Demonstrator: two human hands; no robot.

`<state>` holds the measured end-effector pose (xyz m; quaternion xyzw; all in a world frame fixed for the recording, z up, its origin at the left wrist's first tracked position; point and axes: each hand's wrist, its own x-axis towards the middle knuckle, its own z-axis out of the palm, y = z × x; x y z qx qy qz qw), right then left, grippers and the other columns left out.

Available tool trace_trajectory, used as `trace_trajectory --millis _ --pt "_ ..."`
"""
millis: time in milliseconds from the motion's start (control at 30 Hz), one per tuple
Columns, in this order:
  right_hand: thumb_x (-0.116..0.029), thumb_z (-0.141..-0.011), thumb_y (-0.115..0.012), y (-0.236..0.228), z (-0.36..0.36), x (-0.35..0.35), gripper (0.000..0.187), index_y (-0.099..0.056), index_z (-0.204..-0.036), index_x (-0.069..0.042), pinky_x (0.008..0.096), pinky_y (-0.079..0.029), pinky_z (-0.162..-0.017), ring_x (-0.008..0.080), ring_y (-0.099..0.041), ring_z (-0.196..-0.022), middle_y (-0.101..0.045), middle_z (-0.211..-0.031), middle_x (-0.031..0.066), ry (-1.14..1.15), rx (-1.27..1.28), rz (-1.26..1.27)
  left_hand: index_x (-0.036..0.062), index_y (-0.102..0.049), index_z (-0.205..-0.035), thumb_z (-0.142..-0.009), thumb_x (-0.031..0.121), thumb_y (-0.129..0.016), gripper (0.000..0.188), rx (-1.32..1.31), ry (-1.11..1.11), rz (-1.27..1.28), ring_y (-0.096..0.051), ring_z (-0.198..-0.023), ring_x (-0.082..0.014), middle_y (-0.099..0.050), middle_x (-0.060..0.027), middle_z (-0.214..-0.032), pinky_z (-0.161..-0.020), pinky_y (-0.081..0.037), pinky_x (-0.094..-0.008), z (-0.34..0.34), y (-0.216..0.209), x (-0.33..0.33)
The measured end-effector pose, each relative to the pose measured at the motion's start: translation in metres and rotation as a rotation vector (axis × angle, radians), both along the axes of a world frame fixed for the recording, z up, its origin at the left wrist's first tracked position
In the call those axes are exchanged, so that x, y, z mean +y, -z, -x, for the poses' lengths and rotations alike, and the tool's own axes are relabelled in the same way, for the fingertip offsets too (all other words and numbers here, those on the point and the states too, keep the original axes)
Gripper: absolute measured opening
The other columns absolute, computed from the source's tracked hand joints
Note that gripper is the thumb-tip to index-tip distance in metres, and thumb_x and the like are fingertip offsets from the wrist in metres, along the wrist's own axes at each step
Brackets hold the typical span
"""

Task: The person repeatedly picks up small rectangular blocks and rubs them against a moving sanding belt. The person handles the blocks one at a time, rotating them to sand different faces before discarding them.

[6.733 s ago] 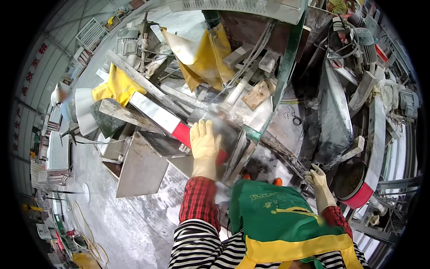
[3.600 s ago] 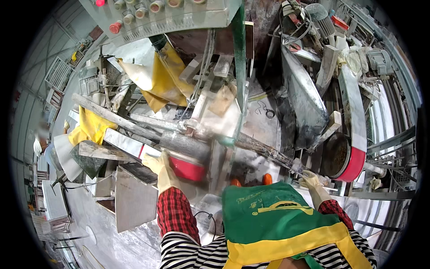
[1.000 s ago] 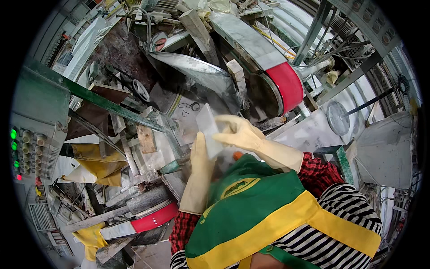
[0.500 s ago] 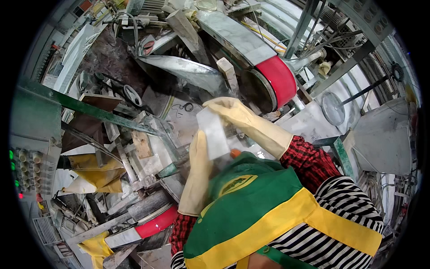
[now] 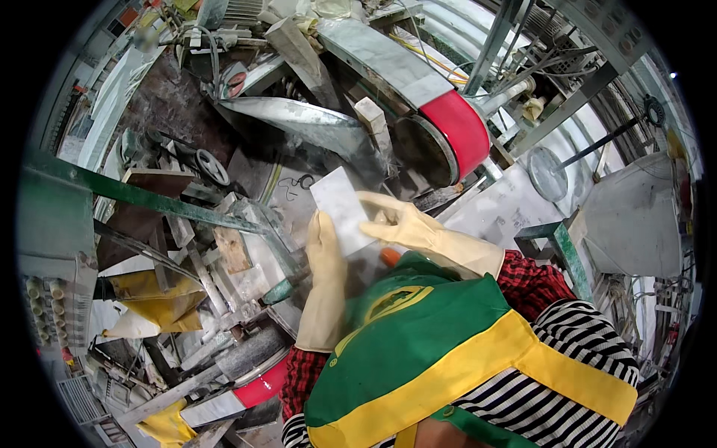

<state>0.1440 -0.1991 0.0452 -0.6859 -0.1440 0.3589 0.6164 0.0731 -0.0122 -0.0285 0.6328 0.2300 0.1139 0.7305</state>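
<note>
In front of my chest is a flat white rectangular tile, tilted, with its face toward me. My left hand, in a cream rubber glove, pinches the tile's left edge with the thumb in front. In a matching glove, my right hand is at the right edge; its thumb lies on the face, the index fingertip goes behind the tile, and the other fingers are curled. A small orange rounded thing shows just below the right hand, by my green apron.
Beyond my hands stands a belt machine with a red belt around a wheel. A second red belt is at lower left. A green metal bar crosses at left near a control panel. A round metal disc is at right.
My right hand has moved down from the tile's upper end to its right edge. The tile has shifted slightly up and left, showing more of its upper part. My left hand keeps its hold.
</note>
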Motion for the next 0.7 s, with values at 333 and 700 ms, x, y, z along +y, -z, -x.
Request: trace_trajectory --millis 333,700 --pt "-0.018 -0.090 -0.075 -0.003 -0.003 -0.002 0.073 -0.041 -0.153 -0.005 0.0267 -0.053 -0.069 0.0110 -0.064 -0.075 -0.069 -0.087 0.0054 0.012 0.077 -0.070 0.0025 -0.047 -0.139 -0.103 0.025 -0.056 0.044 -0.227 0.360 -0.239 -0.058 -0.121 -0.0263 -0.058 -0.0173 -0.133 -0.100 -0.048 -0.0369 -0.008 -0.036 0.011" --pt "-0.005 -0.091 -0.067 0.056 -0.036 -0.016 0.055 -0.051 -0.144 0.000 0.0247 -0.053 -0.071 0.0118 -0.066 -0.085 -0.072 -0.105 0.0082 0.493 0.255 -0.478 0.0031 -0.044 -0.149 -0.095 0.016 -0.065 0.060 0.311 -0.210 -0.806 -0.047 -0.137 -0.0306 -0.047 -0.0186 -0.151 -0.112 -0.039 -0.0398 0.135 -0.027 0.177"
